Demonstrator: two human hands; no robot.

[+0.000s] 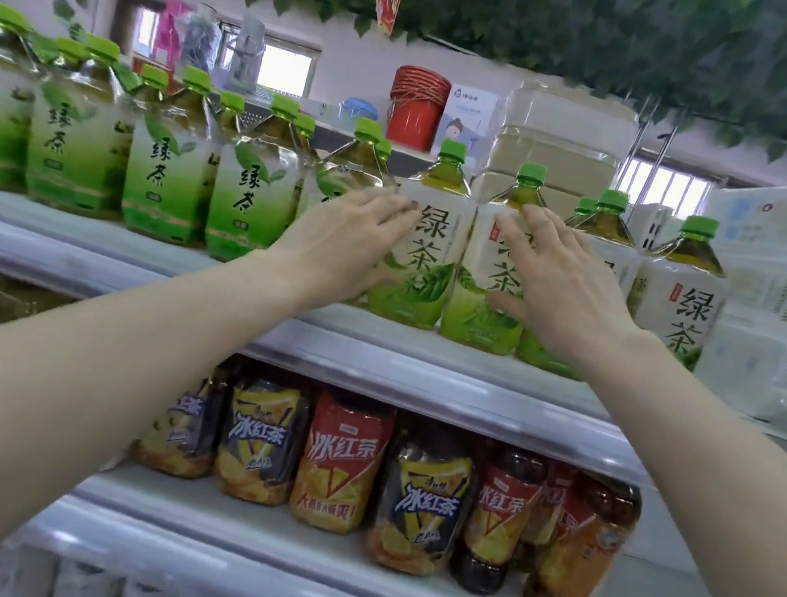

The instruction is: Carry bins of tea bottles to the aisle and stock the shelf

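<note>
you face a shop shelf (pixel 395 371) with both bare arms stretched forward. your left hand (pixel 350 233) lies against the left side of a green tea bottle (pixel 433 253), and your right hand (pixel 564 290) lies across the front of the neighbouring bottle (pixel 475 280). these two stand upright, side by side, close enough that you cannot tell whether they touch, near the front edge of the upper level. your hands are apart, one per bottle, fingers fairly straight and spread on the labels, pressing rather than wrapped round; the right thumb shows low on its bottle. a row of greener-labelled bottles (pixel 167 177) stands to the left, more white-labelled ones (pixel 683 300) to the right, and iced tea bottles (pixel 337 466) fill the level below. no bin is in view. the step in hand looks like seating and squaring these two in the row. to do it well, push low on the body rather than near the green caps, since tall full bottles are likely to tip if shoved up high. slide both back together so they stay level with their neighbours, turn the printed characters to face you, and close the gap on the left without knocking the bottles behind.
</note>
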